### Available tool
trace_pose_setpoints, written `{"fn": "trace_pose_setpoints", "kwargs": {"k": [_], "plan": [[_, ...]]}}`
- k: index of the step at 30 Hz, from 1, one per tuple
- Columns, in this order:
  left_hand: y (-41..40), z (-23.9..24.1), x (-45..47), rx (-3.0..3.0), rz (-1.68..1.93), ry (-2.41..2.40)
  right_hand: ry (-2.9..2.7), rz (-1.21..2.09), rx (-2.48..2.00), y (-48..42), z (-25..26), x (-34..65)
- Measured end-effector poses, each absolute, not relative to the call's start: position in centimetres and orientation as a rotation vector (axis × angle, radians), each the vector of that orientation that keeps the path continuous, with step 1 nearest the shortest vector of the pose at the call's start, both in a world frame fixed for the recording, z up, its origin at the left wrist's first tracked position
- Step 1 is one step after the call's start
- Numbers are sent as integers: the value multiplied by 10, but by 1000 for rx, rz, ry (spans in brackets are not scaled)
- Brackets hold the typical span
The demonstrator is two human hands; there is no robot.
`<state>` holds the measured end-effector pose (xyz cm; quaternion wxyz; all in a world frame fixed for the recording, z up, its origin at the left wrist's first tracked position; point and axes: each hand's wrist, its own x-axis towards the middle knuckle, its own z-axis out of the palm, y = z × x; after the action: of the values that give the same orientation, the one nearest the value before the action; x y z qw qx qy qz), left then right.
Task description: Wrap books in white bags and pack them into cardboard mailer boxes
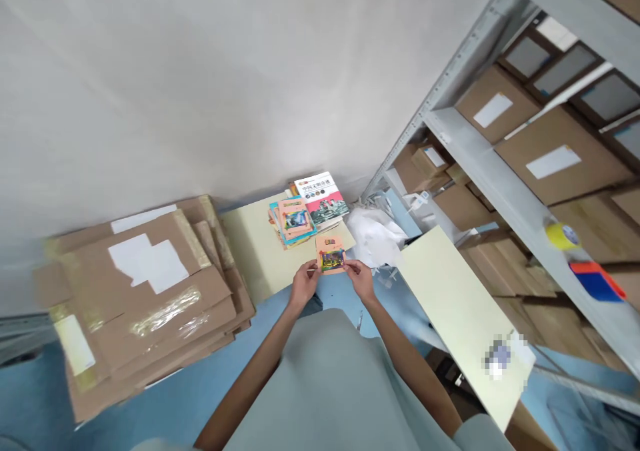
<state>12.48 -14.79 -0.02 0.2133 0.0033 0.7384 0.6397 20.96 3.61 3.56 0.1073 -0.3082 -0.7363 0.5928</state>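
Observation:
Between my two hands is a small orange booklet (331, 255) with a dark, colourful picture on its cover. My left hand (305, 283) pinches its lower left edge, and my right hand (361, 279) grips its lower right edge. The booklet is held over the front edge of a pale yellow table (253, 251). Just beyond it lies a loose pile of similar booklets (294, 219) in orange and blue. To the right of that pile, a stack of larger books (321, 197) has a white and pink cover with Chinese characters on top.
Flattened cardboard boxes (150, 284) are stacked at the left. White plastic bags (375, 232) bunch up right of the books. A second pale tabletop (450, 304) runs down the right. Metal shelving (463, 131) beyond it carries cartons (565, 147) and a yellow tape roll (563, 235).

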Motion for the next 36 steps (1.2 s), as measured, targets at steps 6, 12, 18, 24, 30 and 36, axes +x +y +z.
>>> {"fn": "trace_pose_setpoints", "kwargs": {"k": [6, 12, 18, 24, 30, 36], "plan": [[-124, 24, 179, 371, 1693, 1862, -1863, 1735, -1044, 35, 54, 327], [-100, 58, 237, 626, 1485, 1673, -1582, 1660, -1217, 18, 77, 430], [-66, 99, 283, 745, 1323, 1492, -1367, 1525, -1258, 8, 102, 499], [-27, 138, 314, 792, 1288, 1364, -1243, 1435, -1230, 23, 126, 539], [13, 159, 328, 792, 1310, 1317, -1230, 1392, -1204, 64, 143, 552], [70, 174, 347, 748, 1294, 1250, -1372, 1229, -1233, 115, 172, 570]]}}
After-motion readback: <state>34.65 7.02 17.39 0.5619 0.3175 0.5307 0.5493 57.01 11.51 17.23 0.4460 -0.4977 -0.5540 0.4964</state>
